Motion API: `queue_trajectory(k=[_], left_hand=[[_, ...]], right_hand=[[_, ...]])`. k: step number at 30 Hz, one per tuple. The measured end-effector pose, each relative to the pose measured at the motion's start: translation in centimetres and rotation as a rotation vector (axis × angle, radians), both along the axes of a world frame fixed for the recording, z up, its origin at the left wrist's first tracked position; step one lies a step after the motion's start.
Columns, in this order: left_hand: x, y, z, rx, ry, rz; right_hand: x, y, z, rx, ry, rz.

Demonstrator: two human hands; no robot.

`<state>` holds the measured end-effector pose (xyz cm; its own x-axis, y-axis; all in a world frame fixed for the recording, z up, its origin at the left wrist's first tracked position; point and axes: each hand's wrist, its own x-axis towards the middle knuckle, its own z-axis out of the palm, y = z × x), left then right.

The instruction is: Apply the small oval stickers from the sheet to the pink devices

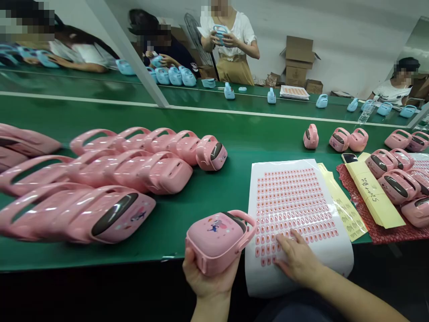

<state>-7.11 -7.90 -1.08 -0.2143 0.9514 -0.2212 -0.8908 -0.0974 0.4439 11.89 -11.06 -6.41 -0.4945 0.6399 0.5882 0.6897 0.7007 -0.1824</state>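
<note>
My left hand (214, 277) is wrapped from below around a pink handled device (214, 237). The device is tilted, with a cartoon print on the side facing up, a dark panel beside the print and its carry handle pointing right. My right hand (300, 261) lies over the lower part of a white sticker sheet (268, 286). Its thumb and fingertips are apart and touch the sheet near the lowest rows of small pink stickers. Nothing visible is held in it. The sheet's near end hangs over the table edge.
Rows of pink devices (124, 214) stand on the green table (174, 250) at left. At right lie a yellow sticker sheet (346, 214), yellow paper (375, 197), red bubble wrap (351, 183) and more pink devices (398, 185). Across the table, people handle blue devices (186, 76).
</note>
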Motion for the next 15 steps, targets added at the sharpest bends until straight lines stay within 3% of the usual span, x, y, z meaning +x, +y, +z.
queue_trajectory(k=[7,11,15], left_hand=[[0.1,-0.1,0.0,-0.109,0.099,0.084],[0.4,-0.1,-0.2,-0.173,0.091,0.145],[0.4,0.0,-0.5,-0.148,0.082,0.125]], right_hand=[[0.1,0.8,0.9,-0.030,-0.014,-0.013],[-0.9,0.1,0.8,-0.034,0.084,0.006],[-1.4,-0.3,0.4,-0.025,0.168,0.036]])
